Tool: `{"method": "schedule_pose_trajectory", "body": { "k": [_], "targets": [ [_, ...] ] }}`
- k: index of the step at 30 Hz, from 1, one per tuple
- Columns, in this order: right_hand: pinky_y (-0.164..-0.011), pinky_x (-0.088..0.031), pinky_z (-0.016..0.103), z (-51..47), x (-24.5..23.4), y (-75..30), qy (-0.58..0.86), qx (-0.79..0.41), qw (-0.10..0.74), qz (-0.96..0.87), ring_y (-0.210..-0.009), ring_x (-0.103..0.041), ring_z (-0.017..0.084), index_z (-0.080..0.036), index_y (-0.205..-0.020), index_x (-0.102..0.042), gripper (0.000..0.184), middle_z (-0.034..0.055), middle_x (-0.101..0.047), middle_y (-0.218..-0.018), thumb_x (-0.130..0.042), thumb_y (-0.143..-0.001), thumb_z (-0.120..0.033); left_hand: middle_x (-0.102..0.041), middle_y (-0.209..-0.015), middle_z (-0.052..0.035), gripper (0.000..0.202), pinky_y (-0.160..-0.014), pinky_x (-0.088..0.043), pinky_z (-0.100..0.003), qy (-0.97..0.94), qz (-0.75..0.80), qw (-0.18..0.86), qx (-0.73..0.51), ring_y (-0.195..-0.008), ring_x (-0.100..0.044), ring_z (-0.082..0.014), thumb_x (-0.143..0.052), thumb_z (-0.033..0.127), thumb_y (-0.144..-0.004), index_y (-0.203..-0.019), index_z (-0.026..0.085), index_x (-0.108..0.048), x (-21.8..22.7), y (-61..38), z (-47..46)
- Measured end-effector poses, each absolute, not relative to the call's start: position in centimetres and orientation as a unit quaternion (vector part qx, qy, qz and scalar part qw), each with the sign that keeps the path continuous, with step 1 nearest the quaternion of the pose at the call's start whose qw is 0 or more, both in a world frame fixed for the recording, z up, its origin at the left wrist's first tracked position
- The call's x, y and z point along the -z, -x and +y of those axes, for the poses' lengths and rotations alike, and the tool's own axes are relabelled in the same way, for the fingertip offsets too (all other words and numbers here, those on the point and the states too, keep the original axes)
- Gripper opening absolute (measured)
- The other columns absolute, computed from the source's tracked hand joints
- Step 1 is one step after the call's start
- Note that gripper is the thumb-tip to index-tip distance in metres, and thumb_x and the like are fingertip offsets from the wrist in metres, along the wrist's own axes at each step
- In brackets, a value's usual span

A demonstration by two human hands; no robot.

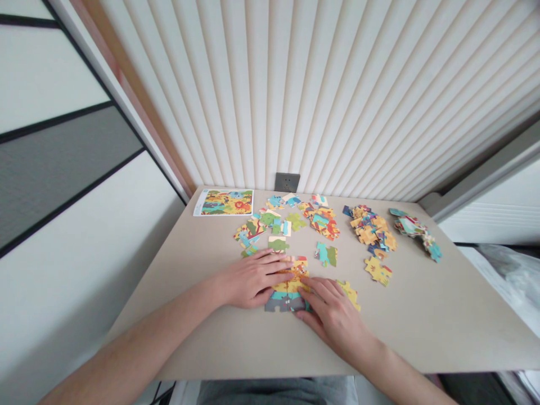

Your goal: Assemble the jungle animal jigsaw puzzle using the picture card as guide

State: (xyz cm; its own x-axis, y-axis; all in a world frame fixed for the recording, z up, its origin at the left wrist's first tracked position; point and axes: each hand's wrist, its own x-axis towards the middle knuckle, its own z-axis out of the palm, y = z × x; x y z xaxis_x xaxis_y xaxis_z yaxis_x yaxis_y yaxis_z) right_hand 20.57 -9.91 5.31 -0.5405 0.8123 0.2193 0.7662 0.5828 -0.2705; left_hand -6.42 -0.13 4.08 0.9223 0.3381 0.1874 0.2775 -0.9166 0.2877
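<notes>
A small block of joined puzzle pieces (pixel 278 302) lies flat near the middle of the table, with orange, yellow, teal and grey parts. My left hand (pixel 252 277) rests on its left side, fingers stretched out over the upper pieces. At the block's right edge, my right hand (pixel 331 310) has its thumb and fingers around a puzzle piece, which is mostly hidden beneath them. A yellow puzzle piece (pixel 349 293) shows from behind the right hand. Just above the block sits a green and cream puzzle piece (pixel 278 244).
A printed picture card (pixel 225 202) lies at the table's back left. Loose piles include green pieces (pixel 270 219), orange pieces (pixel 323 220), yellow-backed pieces (pixel 373 228) and mixed pieces (pixel 413 228). A teal-green piece (pixel 327 254) and a yellow piece (pixel 378 271) lie singly. Behind stands a ribbed panel (pixel 261 101).
</notes>
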Motion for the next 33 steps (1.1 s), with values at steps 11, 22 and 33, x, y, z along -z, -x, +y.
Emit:
{"method": "schedule_pose_trajectory", "body": {
  "k": [11, 22, 33],
  "targets": [
    [-0.099, -0.055, 0.051, -11.0, -4.4, -19.4, 0.462, 0.009, 0.161, -0.872, -0.118, -0.065, 0.032, -0.020, -0.129, -0.068, 0.032, 0.0148, -0.068, -0.133, -0.061, -0.098, -0.022, -0.050, -0.158, -0.0088, 0.059, -0.126, -0.029, -0.051, -0.971, 0.157, 0.122, -0.132, -0.152, -0.038, -0.0282, -0.053, 0.026, -0.098, -0.156, 0.026, -0.043, -4.2, 6.4, -0.2],
    [-0.106, -0.051, 0.054, -12.8, -3.8, -19.2, 0.474, 0.014, 0.181, -0.862, -0.124, -0.061, 0.033, -0.020, -0.134, -0.066, 0.034, 0.0149, -0.065, -0.139, -0.060, -0.101, -0.029, -0.053, -0.156, -0.0055, 0.048, -0.127, -0.027, -0.053, -0.978, 0.141, 0.098, -0.115, -0.152, -0.036, -0.0302, -0.055, 0.025, -0.098, -0.146, 0.029, -0.057, -3.9, 6.5, -0.3],
    [-0.113, -0.046, 0.057, -13.9, -4.0, -19.8, 0.471, -0.024, 0.195, -0.860, -0.131, -0.060, 0.031, -0.024, -0.142, -0.061, 0.039, 0.0112, -0.067, -0.138, -0.057, -0.103, -0.028, -0.054, -0.155, -0.0060, 0.052, -0.125, -0.031, -0.054, -0.978, 0.147, 0.095, -0.116, -0.150, -0.039, -0.0302, -0.054, 0.021, -0.096, -0.147, 0.029, -0.056, -3.7, 6.5, -0.3]
  ]
}}
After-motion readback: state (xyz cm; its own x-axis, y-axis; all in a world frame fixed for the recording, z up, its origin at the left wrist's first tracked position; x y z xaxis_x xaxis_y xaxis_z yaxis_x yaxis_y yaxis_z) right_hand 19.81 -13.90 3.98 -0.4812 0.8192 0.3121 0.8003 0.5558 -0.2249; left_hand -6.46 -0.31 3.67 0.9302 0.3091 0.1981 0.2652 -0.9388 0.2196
